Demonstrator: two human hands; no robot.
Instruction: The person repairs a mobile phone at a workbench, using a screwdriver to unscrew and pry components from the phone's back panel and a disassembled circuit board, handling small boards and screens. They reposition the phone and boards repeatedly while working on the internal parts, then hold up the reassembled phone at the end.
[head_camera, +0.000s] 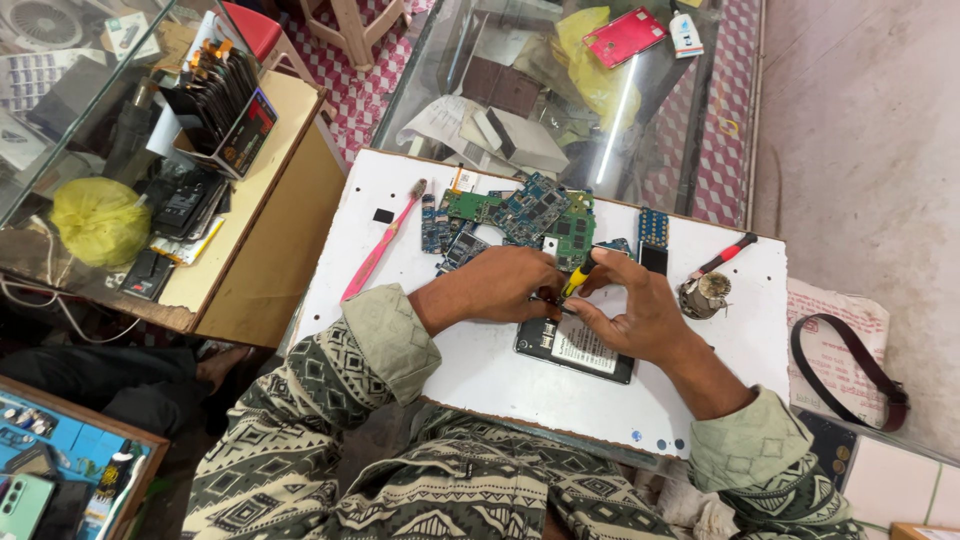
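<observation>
At the centre of the frame, both hands met over a dark phone (575, 350) lying open-backed on a white tabletop (480, 370). The right hand (640, 310) had its grip clenched on a small yellow-handled screwdriver (577, 277), its tip pointing down toward the phone's upper edge. The left hand (500, 285) lay just beside it, fingers curled and pressing at the phone's top left corner; whether its grip pinched anything could not be told. The two hands touched or nearly touched above the phone.

Just above the hands, a cluster of green and blue circuit boards (510, 215) lay spread on the tabletop. A pink toothbrush (383, 243) lay diagonally to the left of the boards. To the right of the hands sat a small round metal part (704, 295), with a red-handled tool (725, 255) just above it. A small blue board (653, 228) lay near the upper right of the cluster.

At the right edge of the frame a dark strap (850, 365) curled over a sheet of paper. At the left, a yellow bag (98, 220) sat under a glass counter, and a box of dark flat items (225, 100) stood on a wooden shelf. Both patterned sleeves (330, 400) filled the bottom of the frame.
</observation>
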